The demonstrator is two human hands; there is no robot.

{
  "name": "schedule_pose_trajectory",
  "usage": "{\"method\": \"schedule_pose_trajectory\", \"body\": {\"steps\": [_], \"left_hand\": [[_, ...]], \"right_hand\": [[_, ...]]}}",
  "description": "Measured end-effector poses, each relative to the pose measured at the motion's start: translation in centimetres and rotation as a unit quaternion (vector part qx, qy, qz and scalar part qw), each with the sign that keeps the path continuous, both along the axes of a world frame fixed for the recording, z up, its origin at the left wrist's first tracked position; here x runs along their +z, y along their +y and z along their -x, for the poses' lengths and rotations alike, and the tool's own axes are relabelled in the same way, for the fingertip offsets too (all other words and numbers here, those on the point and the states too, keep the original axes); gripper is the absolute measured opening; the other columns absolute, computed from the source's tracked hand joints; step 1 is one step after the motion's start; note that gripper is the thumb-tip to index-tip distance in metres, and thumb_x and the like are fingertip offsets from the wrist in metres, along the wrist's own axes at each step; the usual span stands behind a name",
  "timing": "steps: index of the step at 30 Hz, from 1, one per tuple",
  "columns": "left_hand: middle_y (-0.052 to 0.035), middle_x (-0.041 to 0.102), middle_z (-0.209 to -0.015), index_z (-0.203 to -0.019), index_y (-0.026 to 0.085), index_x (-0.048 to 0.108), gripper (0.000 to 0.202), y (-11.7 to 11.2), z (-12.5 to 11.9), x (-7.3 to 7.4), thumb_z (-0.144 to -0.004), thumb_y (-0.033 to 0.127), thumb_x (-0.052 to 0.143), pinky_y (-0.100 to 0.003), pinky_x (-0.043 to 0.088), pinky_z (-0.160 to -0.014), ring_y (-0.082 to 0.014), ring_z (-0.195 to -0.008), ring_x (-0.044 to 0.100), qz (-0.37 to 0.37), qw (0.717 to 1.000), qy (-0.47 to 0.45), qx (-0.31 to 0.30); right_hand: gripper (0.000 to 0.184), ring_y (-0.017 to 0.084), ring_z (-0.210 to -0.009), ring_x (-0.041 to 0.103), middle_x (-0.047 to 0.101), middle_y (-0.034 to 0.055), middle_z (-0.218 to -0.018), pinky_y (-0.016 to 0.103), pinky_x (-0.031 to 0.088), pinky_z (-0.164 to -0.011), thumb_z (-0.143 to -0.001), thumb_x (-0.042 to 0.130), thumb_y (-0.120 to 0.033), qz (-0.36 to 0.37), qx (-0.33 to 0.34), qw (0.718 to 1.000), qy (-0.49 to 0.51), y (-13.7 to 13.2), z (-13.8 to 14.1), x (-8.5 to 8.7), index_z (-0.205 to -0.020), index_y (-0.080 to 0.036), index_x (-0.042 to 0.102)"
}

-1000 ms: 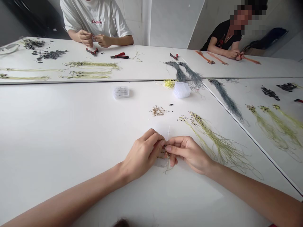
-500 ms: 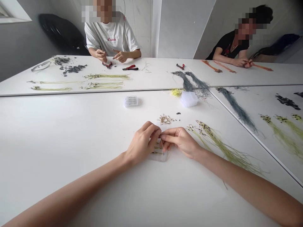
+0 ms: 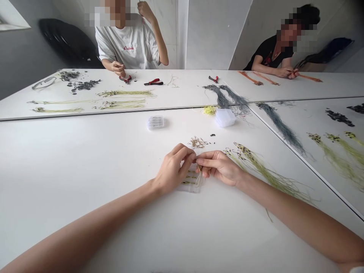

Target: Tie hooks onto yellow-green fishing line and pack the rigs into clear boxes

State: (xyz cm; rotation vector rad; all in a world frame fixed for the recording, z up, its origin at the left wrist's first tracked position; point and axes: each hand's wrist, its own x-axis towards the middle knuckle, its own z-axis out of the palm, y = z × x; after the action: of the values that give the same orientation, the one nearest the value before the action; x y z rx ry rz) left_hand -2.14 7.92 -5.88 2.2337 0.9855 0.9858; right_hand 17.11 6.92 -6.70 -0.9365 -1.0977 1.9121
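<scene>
My left hand [image 3: 175, 167] and my right hand [image 3: 220, 167] meet over a clear plastic case [image 3: 194, 189], their fingertips pinched close together. Between them is a small fishing rig with a pale line [image 3: 198, 177] hanging in a loop below the fingers. Its upper end is mostly covered by the fingertips. Several yellow-green rigs lie in rows inside the case, partly hidden by my left hand. Just beyond my fingers sits a small pile of brass-coloured swivels or clips [image 3: 197, 142]. To the right of my right hand lies a bundle of hooks on yellow-green line [image 3: 261, 168].
Tiny black pieces [image 3: 212, 135] lie past the pile. Farther back are a filled clear case [image 3: 156, 122], stacked clear boxes [image 3: 225, 118] and grey line bundles [image 3: 226, 94]. Across the table, two people work near red-handled pliers [image 3: 154, 82] and orange strands [image 3: 251, 78].
My hands stay pinched together, and the pale line now hangs in a clearer loop. Across the table, the person in white has raised one hand to shoulder height.
</scene>
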Motion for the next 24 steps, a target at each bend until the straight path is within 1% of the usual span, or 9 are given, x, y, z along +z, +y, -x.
{"method": "schedule_pose_trajectory", "body": {"steps": [3,8,12,16,18,20,22,24], "left_hand": [[-0.0035,0.056,-0.088,-0.087,0.017,0.056,0.017,-0.3,0.0,0.0,-0.096,0.023,0.043,-0.026,0.048,-0.070,-0.0114,-0.072,0.055,0.005,1.000,-0.002,0.001],[-0.0034,0.056,-0.089,-0.088,0.017,0.056,0.016,-0.9,-0.1,0.0,-0.097,0.023,0.043,-0.026,0.047,-0.072,-0.0117,-0.074,0.055,0.003,1.000,0.001,-0.001],[-0.0034,0.056,-0.089,-0.087,0.017,0.057,0.017,-1.4,-0.2,0.3,-0.096,0.024,0.044,-0.026,0.047,-0.072,-0.0117,-0.074,0.055,0.013,1.000,-0.005,0.002],[-0.0030,0.058,-0.083,-0.085,0.017,0.059,0.022,-1.8,-0.3,0.9,-0.096,0.028,0.044,-0.027,0.047,-0.071,-0.0133,-0.075,0.057,0.038,0.999,-0.015,0.006],[-0.0039,0.060,-0.085,-0.087,0.018,0.062,0.025,-1.9,-0.2,1.3,-0.096,0.032,0.044,-0.028,0.047,-0.070,-0.0146,-0.077,0.058,0.051,0.998,-0.023,0.014],[-0.0055,0.062,-0.094,-0.095,0.019,0.064,0.025,-2.1,-0.2,1.7,-0.095,0.036,0.046,-0.028,0.047,-0.071,-0.0156,-0.082,0.058,0.074,0.996,-0.037,0.031],[-0.0062,0.063,-0.100,-0.107,0.020,0.064,0.028,-2.3,-0.2,1.9,-0.094,0.040,0.049,-0.030,0.047,-0.073,-0.0157,-0.082,0.058,0.118,0.990,-0.063,0.051],[-0.0054,0.064,-0.091,-0.117,0.021,0.062,0.035,-2.7,-0.3,2.0,-0.092,0.043,0.051,-0.031,0.048,-0.072,-0.0156,-0.076,0.057,0.192,0.975,-0.096,0.060]], "right_hand": [[0.023,0.007,-0.049,0.056,0.069,0.0027,-0.069,0.022,0.045,-0.054,-0.077,0.074,-0.031,-0.013,0.009,1.000,0.000,-0.2,-0.1,-0.1,-0.092,-0.014,0.073],[0.017,0.005,-0.045,0.048,0.069,0.0021,-0.070,0.021,0.039,-0.049,-0.078,0.073,-0.031,-0.030,0.031,0.999,-0.006,-0.6,-0.2,0.2,-0.083,-0.014,0.071],[0.019,0.005,-0.045,0.046,0.068,0.0017,-0.071,0.021,0.037,-0.047,-0.078,0.072,-0.034,-0.048,0.031,0.998,-0.018,-1.0,-0.1,0.3,-0.082,-0.015,0.070],[0.021,0.006,-0.048,0.044,0.065,0.0004,-0.073,0.023,0.035,-0.049,-0.075,0.074,-0.035,-0.068,-0.013,0.997,-0.021,-1.5,0.3,0.2,-0.083,-0.016,0.071],[0.020,0.006,-0.050,0.044,0.064,0.0005,-0.076,0.024,0.036,-0.052,-0.074,0.075,-0.034,-0.080,-0.041,0.996,-0.011,-1.6,0.5,0.1,-0.084,-0.017,0.073],[0.019,0.007,-0.053,0.044,0.063,0.0002,-0.076,0.025,0.036,-0.055,-0.072,0.076,-0.034,-0.087,-0.070,0.994,-0.001,-1.7,0.6,0.0,-0.083,-0.018,0.073],[0.018,0.008,-0.055,0.043,0.060,-0.0009,-0.071,0.026,0.034,-0.055,-0.072,0.076,-0.034,-0.089,-0.100,0.991,0.008,-1.8,0.8,-0.1,-0.081,-0.019,0.074],[0.018,0.009,-0.056,0.041,0.055,-0.0022,-0.064,0.026,0.032,-0.055,-0.072,0.076,-0.034,-0.096,-0.126,0.987,0.012,-2.0,0.9,-0.1,-0.081,-0.019,0.074]]}}
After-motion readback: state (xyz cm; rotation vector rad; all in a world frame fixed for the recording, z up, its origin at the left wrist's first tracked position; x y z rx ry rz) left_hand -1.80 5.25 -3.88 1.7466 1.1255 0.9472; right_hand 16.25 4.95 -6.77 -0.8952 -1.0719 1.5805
